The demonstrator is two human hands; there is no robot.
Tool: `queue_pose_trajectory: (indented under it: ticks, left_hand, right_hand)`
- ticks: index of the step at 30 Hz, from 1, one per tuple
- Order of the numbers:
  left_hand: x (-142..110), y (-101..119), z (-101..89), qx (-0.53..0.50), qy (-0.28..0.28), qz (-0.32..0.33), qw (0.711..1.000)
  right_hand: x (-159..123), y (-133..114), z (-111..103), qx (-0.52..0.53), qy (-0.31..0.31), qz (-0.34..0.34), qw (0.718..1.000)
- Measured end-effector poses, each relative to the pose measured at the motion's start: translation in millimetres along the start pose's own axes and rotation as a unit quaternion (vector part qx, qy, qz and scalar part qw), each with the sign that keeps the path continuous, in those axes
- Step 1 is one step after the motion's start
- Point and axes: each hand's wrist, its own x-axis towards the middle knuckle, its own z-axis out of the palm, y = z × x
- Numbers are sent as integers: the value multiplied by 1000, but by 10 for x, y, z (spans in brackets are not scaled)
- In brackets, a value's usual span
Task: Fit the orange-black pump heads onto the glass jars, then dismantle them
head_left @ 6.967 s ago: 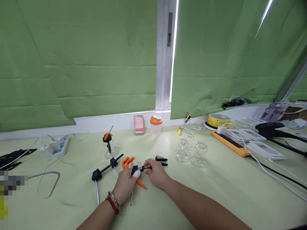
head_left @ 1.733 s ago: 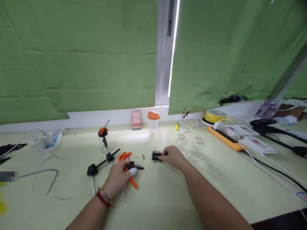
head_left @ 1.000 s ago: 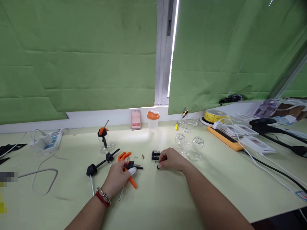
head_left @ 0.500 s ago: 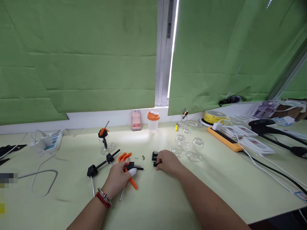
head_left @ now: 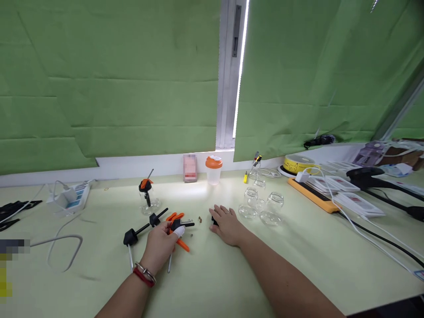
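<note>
My left hand [head_left: 160,245] is closed on a black knob-like part with a stub [head_left: 182,224], its thumb wrapped in white. Orange plastic pieces [head_left: 183,245] and a metal rod [head_left: 170,263] lie under and around these fingers. My right hand [head_left: 228,225] rests with fingers spread over small black parts [head_left: 213,220], mostly hidden beneath it. Between the hands are tiny brown bits [head_left: 200,219] and a small grey piece [head_left: 191,235]. Left of my left hand lie two more black parts with stubs, one nearer [head_left: 130,237] and one farther [head_left: 154,219].
A glass jar with a black and orange top [head_left: 148,201] stands at the back left. Clear glass jars [head_left: 271,210] stand to the right. Farther back are an orange-lidded cup [head_left: 213,172] and a pink box [head_left: 190,170]. An orange power strip [head_left: 314,196] and cables occupy the right side.
My right hand has gone from pinching at the black parts to spreading its fingers over them. My left hand keeps its black part. A small grey piece now shows beside it.
</note>
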Motion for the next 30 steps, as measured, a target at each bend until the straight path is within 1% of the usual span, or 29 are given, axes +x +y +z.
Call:
queue_pose_trajectory:
  ticks: [5, 8, 9, 12, 14, 17, 20, 25, 27, 30]
  left_hand:
    - [7, -8, -18, -36, 21, -3, 999]
    - [27, -38, -33, -56, 32, 1, 998]
    - [34, -46, -40, -59, 34, 1, 998]
    - [46, -52, -59, -61, 43, 5, 997]
    - [41, -39, -71, -63, 47, 11, 997]
    - [16, -1, -80, -66, 45, 16, 997]
    - [-8, 36, -79, -68, 43, 21, 997]
    - [-13, 49, -72, -69, 34, 14, 997]
    - [-20, 46, -64, -76, 20, 17, 997]
    - [-52, 55, -39, -87, -14, 31, 996]
  right_hand:
    - [57, 55, -55, -24, 0, 0, 1000]
    - [26, -2, -98, -41, 18, -3, 999]
    - [0, -49, -107, -46, 28, -17, 998]
    - [-115, -253, -104, -44, 43, -104, 993]
    - [-197, -392, -81, -32, 18, -166, 985]
    - [-257, -527, -33, -20, -7, -200, 980]
    - [-214, -562, 11, -20, -10, -183, 983]
    - [-80, -539, 51, -22, 18, -136, 990]
    - [-66, -540, 42, -16, 43, -129, 991]
    - [-94, -572, 5, 12, 117, -110, 987]
